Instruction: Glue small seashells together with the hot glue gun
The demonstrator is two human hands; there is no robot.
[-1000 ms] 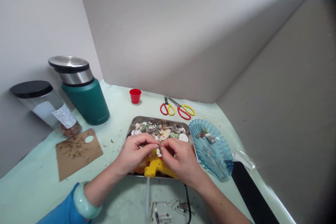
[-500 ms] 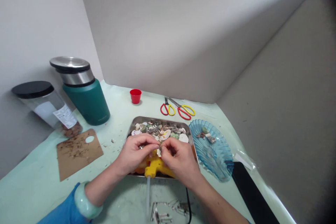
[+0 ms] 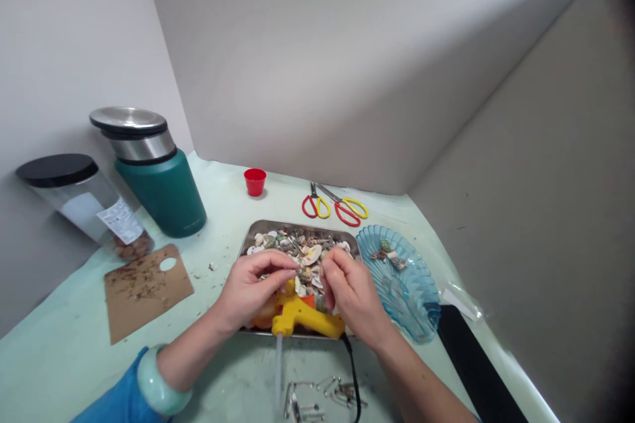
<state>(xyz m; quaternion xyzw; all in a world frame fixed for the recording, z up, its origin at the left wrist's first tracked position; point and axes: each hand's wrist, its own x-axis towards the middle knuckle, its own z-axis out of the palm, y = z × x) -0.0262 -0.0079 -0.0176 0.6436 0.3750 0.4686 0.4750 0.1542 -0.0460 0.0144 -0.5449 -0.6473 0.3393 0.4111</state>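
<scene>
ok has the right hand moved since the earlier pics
Yes, to the right: against the tray, the right hand has drawn away from the left hand, and the glue gun's handle now shows.

Shells (image 3: 312, 255) in tray (image 3: 352, 238); scissors (image 3: 348, 211) behind

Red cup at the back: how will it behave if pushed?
The red cup is probably light, being small and thin-rimmed. Looks like plastic, so likely fairly stiff. It narrows toward its base, so a high push may tip it.
</scene>
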